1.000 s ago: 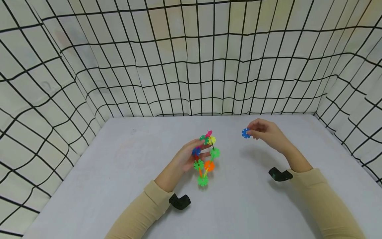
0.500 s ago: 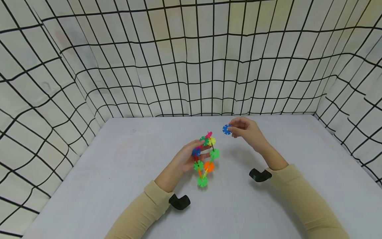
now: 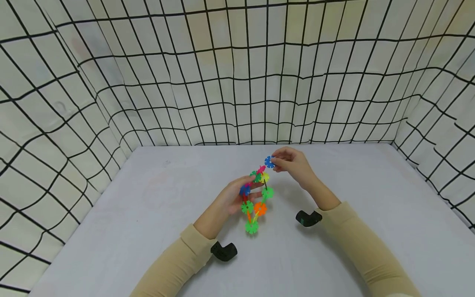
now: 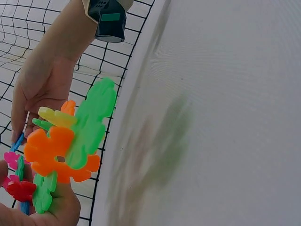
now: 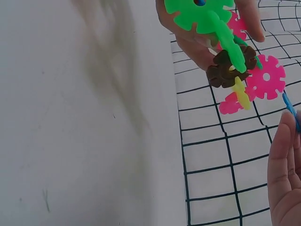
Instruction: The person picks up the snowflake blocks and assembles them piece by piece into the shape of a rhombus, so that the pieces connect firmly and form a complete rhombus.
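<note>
My left hand holds up a loop of interlocking plastic snowflake discs, with green, orange, yellow, blue and pink pieces slotted edge to edge. The left thumb and fingers grip its upper left side. Between the thumb and fingertips of my right hand is a loose blue snowflake disc. That blue disc is right at the pink disc on top of the loop; in the right wrist view its edge meets the rim of a pink disc. A brown disc also shows there, behind a green one.
A white-covered table lies under both hands. Black netting over a pale backing rises behind it and at both sides. Black wrist devices sit at the cuffs of both beige sleeves.
My right hand has moved left with the blue disc, from well apart to right beside the top of the loop. The left hand and the loop have stayed nearly still.
</note>
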Demonstrator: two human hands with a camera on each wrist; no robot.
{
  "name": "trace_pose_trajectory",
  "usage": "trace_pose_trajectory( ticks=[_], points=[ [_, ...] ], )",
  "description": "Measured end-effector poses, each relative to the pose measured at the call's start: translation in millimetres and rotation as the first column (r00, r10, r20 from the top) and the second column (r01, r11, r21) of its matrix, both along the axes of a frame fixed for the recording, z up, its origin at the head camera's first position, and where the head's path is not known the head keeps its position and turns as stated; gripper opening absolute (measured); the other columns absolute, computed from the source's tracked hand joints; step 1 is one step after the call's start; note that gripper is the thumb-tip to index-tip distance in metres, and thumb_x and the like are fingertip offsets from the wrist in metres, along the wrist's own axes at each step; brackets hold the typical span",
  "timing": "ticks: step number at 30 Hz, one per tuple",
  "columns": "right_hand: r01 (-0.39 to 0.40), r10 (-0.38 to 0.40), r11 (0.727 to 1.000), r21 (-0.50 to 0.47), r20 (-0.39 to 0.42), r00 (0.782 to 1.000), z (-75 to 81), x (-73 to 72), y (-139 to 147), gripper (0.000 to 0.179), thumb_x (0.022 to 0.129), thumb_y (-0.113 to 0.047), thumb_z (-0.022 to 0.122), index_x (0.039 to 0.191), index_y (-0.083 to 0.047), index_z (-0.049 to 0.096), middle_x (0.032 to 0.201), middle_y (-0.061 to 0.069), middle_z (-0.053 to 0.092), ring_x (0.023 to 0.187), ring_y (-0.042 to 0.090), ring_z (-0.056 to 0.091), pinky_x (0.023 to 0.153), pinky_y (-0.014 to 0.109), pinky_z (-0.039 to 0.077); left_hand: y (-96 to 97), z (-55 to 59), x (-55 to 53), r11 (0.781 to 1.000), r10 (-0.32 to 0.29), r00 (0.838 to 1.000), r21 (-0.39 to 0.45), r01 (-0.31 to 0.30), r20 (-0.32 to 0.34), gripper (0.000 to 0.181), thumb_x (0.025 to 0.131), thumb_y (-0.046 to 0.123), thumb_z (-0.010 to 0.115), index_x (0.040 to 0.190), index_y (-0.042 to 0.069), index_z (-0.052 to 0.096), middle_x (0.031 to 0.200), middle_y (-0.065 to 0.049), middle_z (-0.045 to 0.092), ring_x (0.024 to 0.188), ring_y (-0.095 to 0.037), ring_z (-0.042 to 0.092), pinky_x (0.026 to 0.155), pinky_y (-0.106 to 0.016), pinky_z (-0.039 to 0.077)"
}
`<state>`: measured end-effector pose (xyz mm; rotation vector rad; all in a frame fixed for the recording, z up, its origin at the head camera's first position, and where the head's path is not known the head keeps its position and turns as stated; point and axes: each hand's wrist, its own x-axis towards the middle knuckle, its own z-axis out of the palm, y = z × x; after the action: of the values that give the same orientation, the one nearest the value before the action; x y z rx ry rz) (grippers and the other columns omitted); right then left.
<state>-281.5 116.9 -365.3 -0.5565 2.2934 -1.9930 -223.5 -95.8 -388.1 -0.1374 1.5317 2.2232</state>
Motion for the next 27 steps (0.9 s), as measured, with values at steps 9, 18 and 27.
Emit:
trace_pose_trajectory(
  ticks=[9,18,27],
  points=[
    [0.017,-0.017,1.0,0.008,0.005,1.0,0.5,2.2,-8,0.023,0.101,-0.007,0.066,0.115,0.009,0.062,0.093,0.009,0.069,0.079,0.024,0.072,0.076,0.027,0.059,2.2,-0.8,-1.3,1.0,0.028,1.0,-0.003,-0.028,0.003,0.046,0.108,0.025,0.052,0.146,-0.001,0.05,0.135,-0.02,0.062,0.122,-0.041,0.062,0.059,-0.016,0.048],
    [0.012,-0.012,1.0,0.009,-0.009,1.0,-0.6,3.9,-12,0.023,0.101,-0.01,0.066,0.115,0.008,0.062,0.088,0.007,0.071,0.072,0.015,0.069,0.073,0.025,0.059,5.4,0.7,-3.8,0.998,0.061,0.998,-0.018,-0.061,0.003,0.045,0.107,0.029,0.056,0.143,0.001,0.055,0.12,-0.012,0.067,0.094,-0.024,0.07,0.056,-0.015,0.045],
    [0.035,-0.035,0.999,-0.002,-0.061,0.998,-2.4,5.9,-15,0.019,0.101,-0.005,0.065,0.112,0.011,0.063,0.09,0.012,0.073,0.069,0.014,0.068,0.069,0.023,0.058,10.9,-1.0,-5.1,0.994,0.109,0.994,-0.025,-0.108,0.027,0.045,0.105,0.032,0.061,0.138,0.0,0.06,0.119,-0.012,0.067,0.087,-0.019,0.071,0.055,-0.015,0.045]
  ],
)
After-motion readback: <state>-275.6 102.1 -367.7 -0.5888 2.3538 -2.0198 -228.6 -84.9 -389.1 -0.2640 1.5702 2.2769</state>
